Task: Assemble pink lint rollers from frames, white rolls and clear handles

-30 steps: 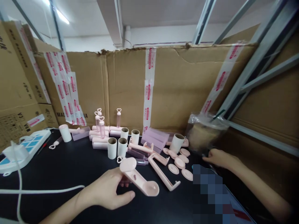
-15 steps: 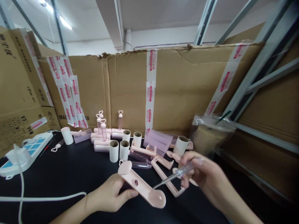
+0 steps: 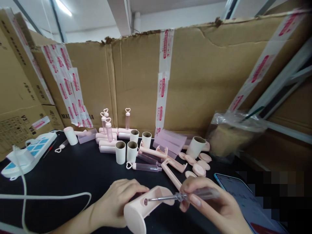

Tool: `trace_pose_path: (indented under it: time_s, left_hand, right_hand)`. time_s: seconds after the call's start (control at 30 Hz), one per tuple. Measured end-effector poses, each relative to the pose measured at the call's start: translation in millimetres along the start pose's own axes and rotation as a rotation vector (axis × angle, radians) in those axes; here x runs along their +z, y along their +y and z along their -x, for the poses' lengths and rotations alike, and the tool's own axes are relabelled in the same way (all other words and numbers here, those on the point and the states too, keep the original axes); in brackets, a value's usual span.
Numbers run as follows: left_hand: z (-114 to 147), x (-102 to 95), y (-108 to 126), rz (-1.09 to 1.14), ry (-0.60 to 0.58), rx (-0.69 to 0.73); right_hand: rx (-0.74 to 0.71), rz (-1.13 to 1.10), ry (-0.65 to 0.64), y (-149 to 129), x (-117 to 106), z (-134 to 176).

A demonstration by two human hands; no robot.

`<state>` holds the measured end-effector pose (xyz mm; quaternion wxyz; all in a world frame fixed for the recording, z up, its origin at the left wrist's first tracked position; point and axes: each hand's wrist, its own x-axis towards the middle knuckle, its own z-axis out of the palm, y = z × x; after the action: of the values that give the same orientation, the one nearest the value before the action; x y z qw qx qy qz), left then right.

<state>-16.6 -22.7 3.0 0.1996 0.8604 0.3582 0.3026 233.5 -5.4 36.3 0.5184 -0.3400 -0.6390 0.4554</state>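
Note:
In my left hand (image 3: 119, 201) is a pale pink plastic holder (image 3: 151, 203), a trough with rounded end plates and a small hole in its middle. It is tilted, one end plate facing me. My right hand (image 3: 207, 201) grips a screwdriver (image 3: 163, 197) by its clear handle, and the metal tip is at the hole in the holder. Whether the tip touches a screw there I cannot tell. Just beyond my hands lie a tube with a heart-shaped handle (image 3: 145, 167) and another pink frame (image 3: 172, 175), partly hidden behind my right hand.
Several white cardboard tubes (image 3: 120, 152) stand mid-table beside pink holders and heart-topped tubes (image 3: 108, 131). Pink discs (image 3: 199, 169) lie to the right, near a phone (image 3: 243, 198) and a plastic bag (image 3: 226, 136). A power strip (image 3: 31, 152) with white cables is at left; cardboard (image 3: 136, 87) walls the back.
The pink holder has turned in my left hand, so one end plate now faces me. The screwdriver tip has shifted left to the hole. The view has moved, bringing the phone into sight.

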Motion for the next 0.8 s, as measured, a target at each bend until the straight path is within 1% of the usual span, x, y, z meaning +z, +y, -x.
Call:
trace_pose_path:
  time_s: [0.13,0.23,0.33,0.5,0.63,0.8]
  left_hand:
    - [-0.2,-4.5,6.4,0.157,0.045,0.014]
    - [-0.1,-7.4,13.1,0.221,0.05,0.064]
    - [0.3,-6.8,14.7,0.229,0.043,0.08]
    - [0.3,-3.0,11.0,0.196,0.019,0.011]
    - [1.4,-2.5,10.0,0.206,0.024,0.011]
    - [1.2,-3.9,11.0,0.276,0.019,0.021]
  right_hand:
    - [-0.175,0.04,-0.064,-1.9,-4.1,-0.4]
    - [-0.231,0.082,-0.159,-2.1,-9.2,-2.2]
    - [-0.211,0.082,-0.212,0.0,-10.4,-2.2]
    - [-0.176,0.007,-0.217,6.4,-10.2,-1.2]
    - [-0.159,-0.008,-0.27,8.7,-12.2,-2.0]
    - [-0.087,-0.066,-0.221,9.0,-10.0,0.5]
